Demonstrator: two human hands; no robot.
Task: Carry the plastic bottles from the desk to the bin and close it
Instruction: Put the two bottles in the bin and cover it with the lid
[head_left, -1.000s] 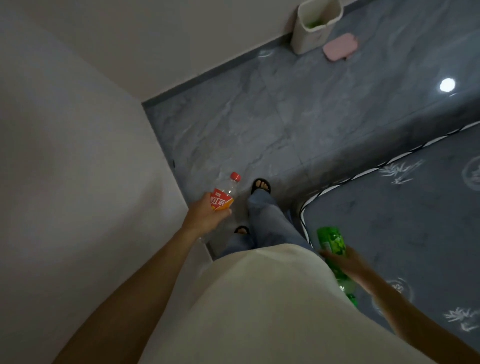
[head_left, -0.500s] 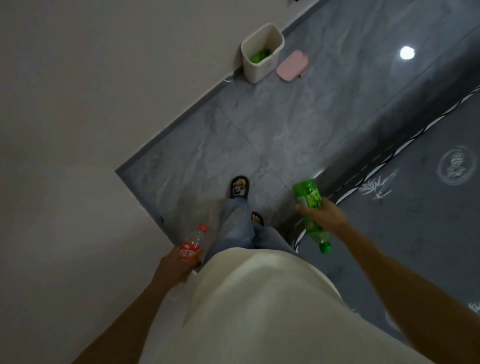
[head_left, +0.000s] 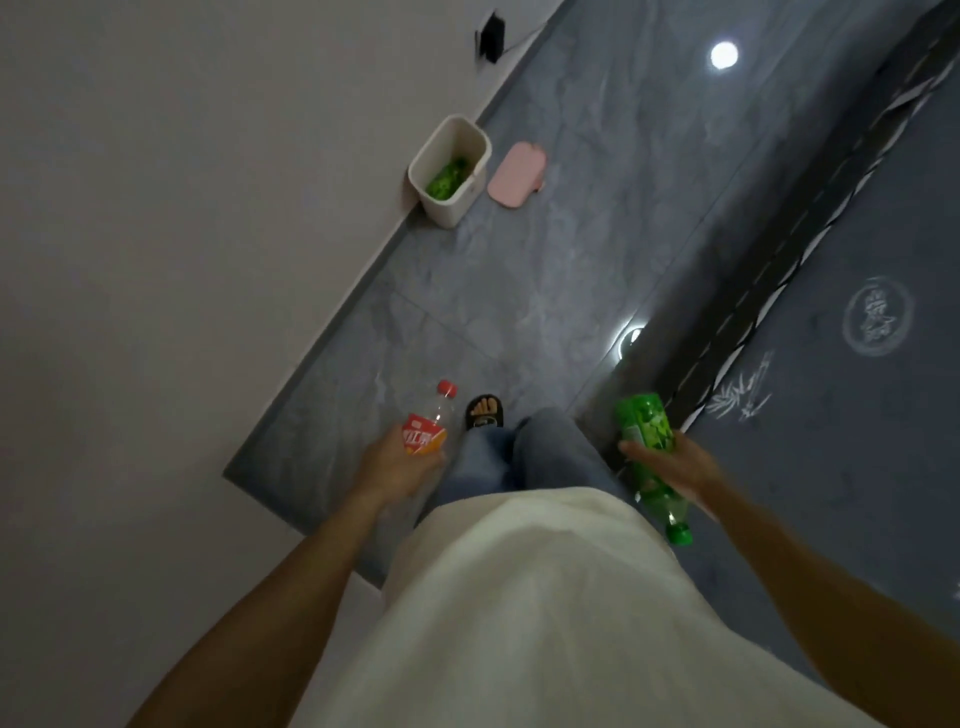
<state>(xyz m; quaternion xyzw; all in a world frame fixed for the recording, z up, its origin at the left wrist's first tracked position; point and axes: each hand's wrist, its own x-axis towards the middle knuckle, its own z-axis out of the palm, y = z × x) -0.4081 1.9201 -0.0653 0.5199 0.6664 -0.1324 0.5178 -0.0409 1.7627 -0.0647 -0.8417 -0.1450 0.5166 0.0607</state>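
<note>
The left hand (head_left: 400, 462) gripped a clear, red-labelled, red-capped bottle (head_left: 429, 422); the right hand (head_left: 670, 465) clasped a green bottle (head_left: 647, 441), cap down. The open white bin (head_left: 451, 171) stood against the wall, its pink lid (head_left: 517, 175) on the floor beside it.

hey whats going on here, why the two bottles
A person is walking across a grey tiled floor toward a small white bin by the wall. The left hand holds a clear bottle with a red label, the right hand a green bottle. The bin is open with something green already inside, and its pink lid lies on the floor beside it.
</note>
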